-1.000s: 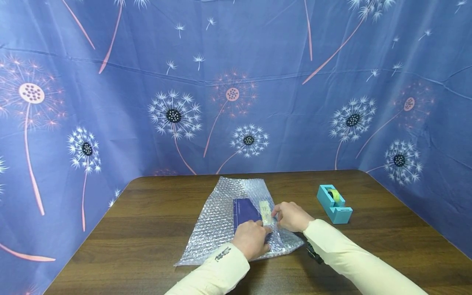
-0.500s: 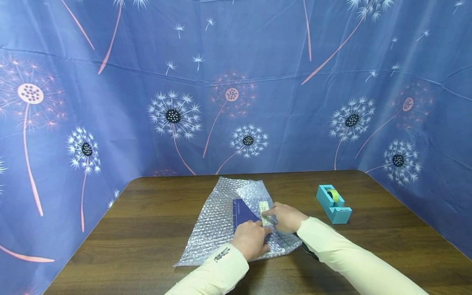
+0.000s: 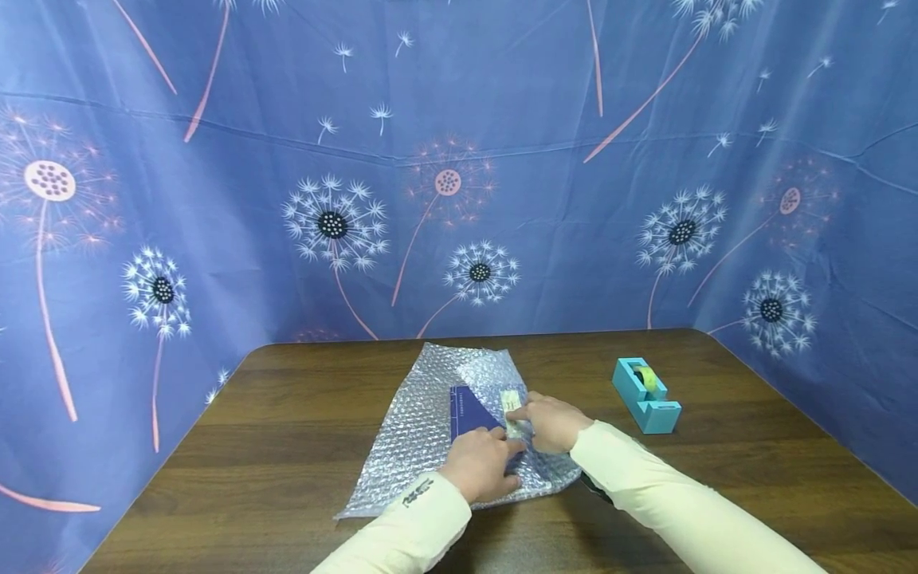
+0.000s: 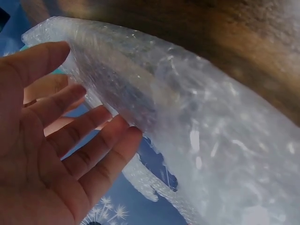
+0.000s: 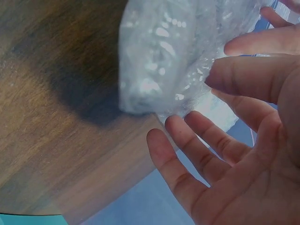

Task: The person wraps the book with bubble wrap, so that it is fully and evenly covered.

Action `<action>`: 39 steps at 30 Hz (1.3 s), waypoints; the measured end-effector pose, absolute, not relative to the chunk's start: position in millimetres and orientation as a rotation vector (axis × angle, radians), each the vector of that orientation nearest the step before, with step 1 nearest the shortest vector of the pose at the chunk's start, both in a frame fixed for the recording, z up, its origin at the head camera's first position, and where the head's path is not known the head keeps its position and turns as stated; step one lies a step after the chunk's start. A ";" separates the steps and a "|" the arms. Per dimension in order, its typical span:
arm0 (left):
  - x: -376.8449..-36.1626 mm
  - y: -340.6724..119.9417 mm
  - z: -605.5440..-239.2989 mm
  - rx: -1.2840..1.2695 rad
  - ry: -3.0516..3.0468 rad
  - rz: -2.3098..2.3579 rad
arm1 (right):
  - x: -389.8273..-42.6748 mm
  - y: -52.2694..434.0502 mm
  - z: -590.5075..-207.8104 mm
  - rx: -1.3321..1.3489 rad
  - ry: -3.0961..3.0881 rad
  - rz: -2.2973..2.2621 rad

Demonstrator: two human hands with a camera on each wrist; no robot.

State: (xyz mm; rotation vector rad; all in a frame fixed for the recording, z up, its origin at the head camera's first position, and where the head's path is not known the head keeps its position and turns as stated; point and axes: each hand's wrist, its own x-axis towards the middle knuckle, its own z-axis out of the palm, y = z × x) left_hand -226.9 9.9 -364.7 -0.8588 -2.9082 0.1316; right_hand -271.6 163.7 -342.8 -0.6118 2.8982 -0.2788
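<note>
Where the two hands meet near the middle of the table, the left hand [image 3: 479, 472] lies flat with its fingers straight on the near part of one dark blue book [image 3: 469, 411], while the right hand [image 3: 548, 422] rests just beside it on the right, its fingers laid against a folded flap of the wrap and touching one pale strip of tape [image 3: 512, 412]; whether those fingers pinch the strip cannot be told from the head view. Seen from the wrist views, the fingers of both hands are straight and spread, those of the left touching the clear sheet. One sheet of bubble wrap [image 3: 416, 430] lies under the book, spread wide to the left and far side, with its right side folded up over the book's right edge. That wrap is clear and shiny, covered in small round bubbles, and the book shows through and above it as a plain dark blue rectangle with a thin light line near its left edge. Farther right, well apart from the hands, stands one turquoise tape dispenser [image 3: 644, 397] on the brown wooden table [image 3: 287, 414]. Behind the table hangs one blue cloth backdrop [image 3: 459, 159] printed with dandelions.
</note>
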 end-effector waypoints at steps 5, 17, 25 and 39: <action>-227.5 -1.8 -359.9 -0.941 -2.995 -0.057 | -270.8 162.4 -343.2 -0.598 2.908 -0.271; -225.5 -30.5 -350.4 -0.989 -3.065 -0.399 | -267.5 157.4 -340.5 -0.549 2.915 -0.210; -234.6 -63.4 -339.9 -0.719 -3.162 -0.383 | -266.2 157.4 -343.0 -0.570 2.922 -0.218; -222.6 -117.2 -305.3 -0.119 -3.520 0.045 | -261.1 155.3 -338.7 -0.533 2.908 -0.226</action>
